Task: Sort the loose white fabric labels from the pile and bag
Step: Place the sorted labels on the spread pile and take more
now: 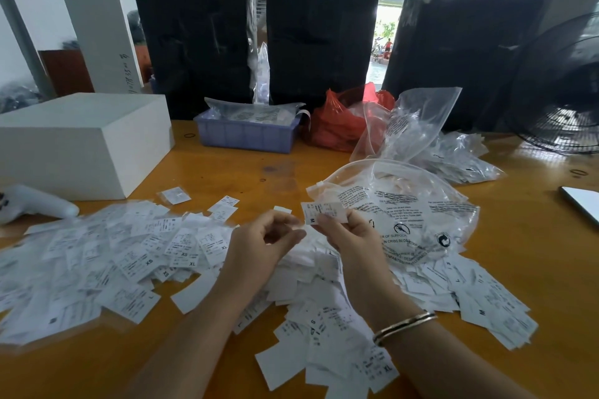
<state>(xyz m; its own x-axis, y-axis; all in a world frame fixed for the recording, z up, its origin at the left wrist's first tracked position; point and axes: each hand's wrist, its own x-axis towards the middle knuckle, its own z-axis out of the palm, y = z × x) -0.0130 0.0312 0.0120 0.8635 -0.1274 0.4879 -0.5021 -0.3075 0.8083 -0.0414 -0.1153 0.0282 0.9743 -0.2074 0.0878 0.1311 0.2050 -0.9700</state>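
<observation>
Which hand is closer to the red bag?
Right. The right hand, pinching a label, sits below the red bag; the left hand is farther left.

— What's in the right hand (348, 230)?
— A white label (319, 211) marked M, pinched in its fingers (327, 220) above the pile of labels (136, 256).
— And the left hand (265, 236)?
— Beside it, fingers loosely curled, holding nothing I can make out.
— The clear printed bag (418, 214)?
— Lying on the orange worktop (259, 172), just behind.

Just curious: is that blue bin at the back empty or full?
Full. The blue bin holds a clear bag of printed white pieces that rises above its rim.
</observation>
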